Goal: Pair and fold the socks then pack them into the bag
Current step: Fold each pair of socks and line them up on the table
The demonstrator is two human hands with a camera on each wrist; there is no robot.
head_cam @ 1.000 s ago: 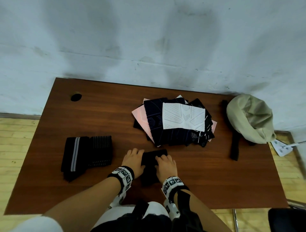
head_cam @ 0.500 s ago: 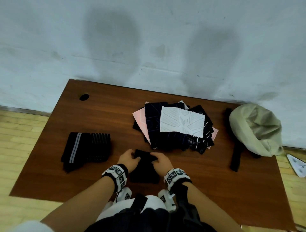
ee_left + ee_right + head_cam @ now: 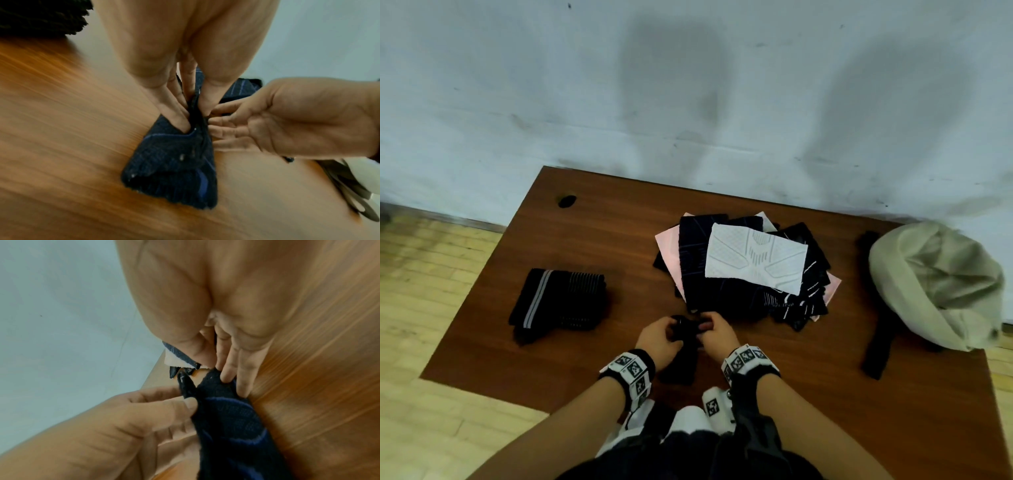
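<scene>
A navy sock pair (image 3: 683, 359) lies near the table's front edge, with its far end lifted and bunched. My left hand (image 3: 659, 337) pinches that end between thumb and fingers, shown close in the left wrist view (image 3: 195, 116) above the sock pair (image 3: 174, 170). My right hand (image 3: 717, 334) pinches the same end from the right side, its fingertips (image 3: 230, 374) on the sock pair (image 3: 230, 426). A pile of loose socks (image 3: 743, 267), dark, pink and white, lies just beyond the hands. The beige bag (image 3: 935, 284) sits at the table's right end.
A stack of folded dark socks (image 3: 558, 301) lies on the left of the brown table (image 3: 585, 240). The bag's black strap (image 3: 876, 342) trails toward the front edge. A cable hole (image 3: 567, 201) is at the back left. The wall runs directly behind the table.
Both hands went from pressing flat on the navy sock pair to pinching its far end, and they have drawn it up and bunched it. The head view has tilted upward.
</scene>
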